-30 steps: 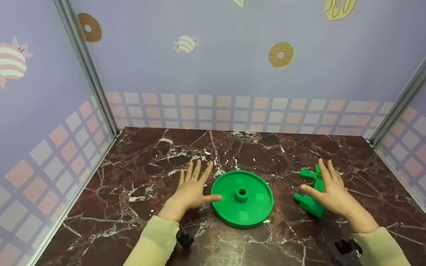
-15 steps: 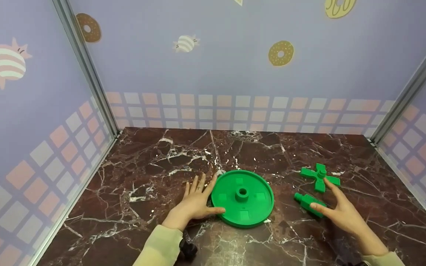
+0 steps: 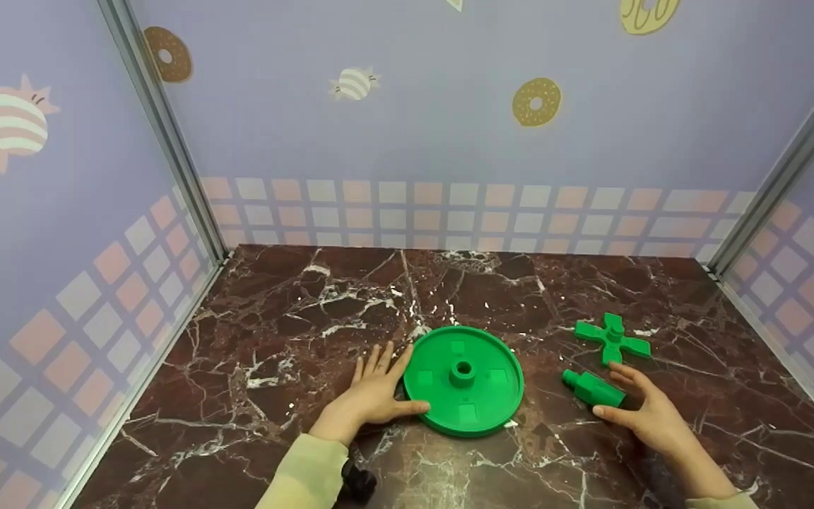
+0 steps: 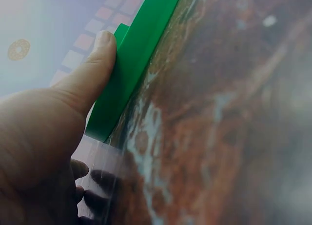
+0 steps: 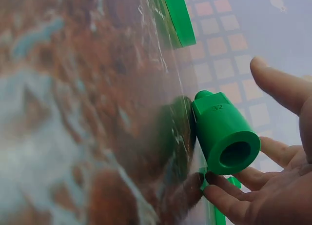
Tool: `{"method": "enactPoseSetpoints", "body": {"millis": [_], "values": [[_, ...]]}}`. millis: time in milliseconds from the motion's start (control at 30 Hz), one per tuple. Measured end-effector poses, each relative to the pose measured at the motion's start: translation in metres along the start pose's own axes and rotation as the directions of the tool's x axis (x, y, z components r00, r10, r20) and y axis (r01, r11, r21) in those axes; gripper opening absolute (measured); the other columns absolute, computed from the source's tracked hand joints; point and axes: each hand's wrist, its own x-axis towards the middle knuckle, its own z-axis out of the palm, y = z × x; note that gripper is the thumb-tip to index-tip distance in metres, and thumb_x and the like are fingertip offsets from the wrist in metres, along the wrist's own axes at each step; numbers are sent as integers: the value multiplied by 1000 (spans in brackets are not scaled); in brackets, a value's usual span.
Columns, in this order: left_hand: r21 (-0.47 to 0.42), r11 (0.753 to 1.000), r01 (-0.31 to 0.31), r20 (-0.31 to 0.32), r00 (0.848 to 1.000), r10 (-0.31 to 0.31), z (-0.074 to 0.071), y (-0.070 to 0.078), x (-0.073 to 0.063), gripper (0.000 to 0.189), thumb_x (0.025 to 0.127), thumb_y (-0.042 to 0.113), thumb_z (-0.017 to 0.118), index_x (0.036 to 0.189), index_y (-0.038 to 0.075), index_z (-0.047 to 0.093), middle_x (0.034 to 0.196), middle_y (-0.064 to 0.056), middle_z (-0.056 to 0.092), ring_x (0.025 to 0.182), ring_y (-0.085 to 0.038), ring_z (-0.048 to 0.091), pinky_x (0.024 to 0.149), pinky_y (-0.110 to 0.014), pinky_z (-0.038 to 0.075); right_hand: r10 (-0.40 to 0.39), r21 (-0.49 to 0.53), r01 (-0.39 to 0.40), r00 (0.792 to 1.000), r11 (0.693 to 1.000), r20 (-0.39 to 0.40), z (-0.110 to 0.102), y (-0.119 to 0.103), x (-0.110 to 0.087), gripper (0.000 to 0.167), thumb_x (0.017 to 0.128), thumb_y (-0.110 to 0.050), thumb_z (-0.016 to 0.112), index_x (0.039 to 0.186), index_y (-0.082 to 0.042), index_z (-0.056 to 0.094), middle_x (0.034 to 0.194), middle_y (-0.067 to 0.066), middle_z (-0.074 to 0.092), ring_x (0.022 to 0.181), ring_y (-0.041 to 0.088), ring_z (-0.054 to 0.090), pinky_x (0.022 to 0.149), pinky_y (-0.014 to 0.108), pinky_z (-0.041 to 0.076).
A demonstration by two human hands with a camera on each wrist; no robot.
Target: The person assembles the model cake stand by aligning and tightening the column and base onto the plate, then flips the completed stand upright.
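Note:
My left hand (image 3: pixel 368 397) lies at the left side of a round green plastic disc (image 3: pixel 478 397), with its fingers spread by the rim. In the left wrist view the thumb rests on the disc's edge (image 4: pixel 131 59). To the right, a short green post (image 5: pixel 219 122) lies on its side, with a narrow peg at one end and a hollow opening at the other. My right hand (image 3: pixel 651 416) is beside its hollow end, thumb and fingers apart on either side. A green cross-shaped piece (image 3: pixel 601 334) with a raised centre stub sits just beyond the right fingertips.
The things lie on a dark red marbled table (image 3: pixel 294 297). Lilac panels (image 3: pixel 414 141) with printed sweets and squares stand at the back and sides, joined by metal corner posts (image 3: pixel 170 141).
My right hand has drawn back from above the cross and the post, coming down beside the post. My left hand has slid slightly toward me along the disc's rim.

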Motion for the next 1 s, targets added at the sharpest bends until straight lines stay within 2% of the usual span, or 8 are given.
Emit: {"method": "enactPoseSetpoints", "body": {"millis": [133,333,600,733,900,1000], "values": [[-6,1000,1,-8,1000,-1,1,0,0,111,85,67,72,168,19,15,172,-24,6,160,-46,-1,127,-67,0,4,17,-4,1000,1000,8,0,3,1,92,92,-27,79,162,-3,24,160,36,32,144,60,31,110,77,34],[-13,1000,4,-8,1000,-4,2,-2,0,112,85,69,71,168,20,14,173,-24,6,160,-46,-2,128,-67,-1,12,19,-12,1000,1000,6,2,7,3,89,91,-26,80,160,-2,29,158,35,36,147,58,27,114,77,28],[-15,1000,7,-5,1000,-7,3,-4,1,112,84,70,71,168,21,13,173,-22,5,160,-46,-2,128,-66,-2,40,-16,-40,999,999,-32,3,11,6,81,92,-30,79,156,-1,38,155,35,41,137,53,48,104,58,50],[-20,1000,5,-6,1000,-5,3,-5,1,112,85,70,71,168,21,13,173,-22,5,160,-46,-2,128,-66,-2,45,-55,-48,997,997,-58,3,13,6,75,92,-32,80,151,-1,46,151,31,49,128,45,57,98,48,55],[-25,1000,-1,-2,1000,1,3,-5,1,112,85,71,70,168,22,13,173,-22,5,160,-46,-2,127,-67,-2,45,-86,-52,996,995,-81,3,15,8,68,91,-30,80,147,-1,53,139,25,61,112,26,65,84,29,53],[-30,1000,-3,0,1000,3,3,-5,1,112,85,71,69,168,22,13,173,-22,4,160,-46,-3,127,-67,-2,52,-84,-58,996,995,-77,2,17,8,66,92,-30,79,147,-2,53,133,24,64,106,19,65,80,26,52]]}}
